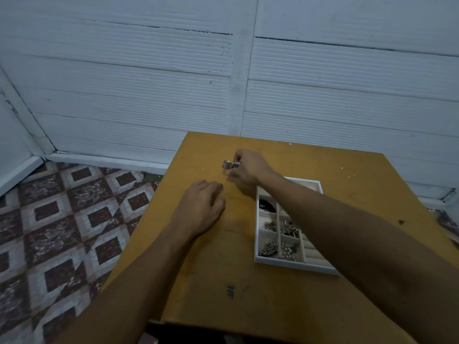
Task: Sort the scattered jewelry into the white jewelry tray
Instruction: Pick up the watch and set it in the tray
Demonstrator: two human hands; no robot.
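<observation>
On the far part of the yellow-brown counter, the right hand pinches a small silver jewelry piece between thumb and curled fingers. The piece sticks out of the fingers toward the left, so its long axis lies about left to right. It is blurred, and I cannot tell what kind it is or if it touches the counter. It is outside the white jewelry tray, beyond the tray's far left corner.

The left hand lies palm down on the counter with relaxed fingers and holds nothing, near the right hand.

The tray stands under the right forearm, with its long side running from near to far. Its compartments hold a black item, silver pieces and pearl beads.

Left of the counter is a patterned tile floor, and behind it a white ribbed wall.
</observation>
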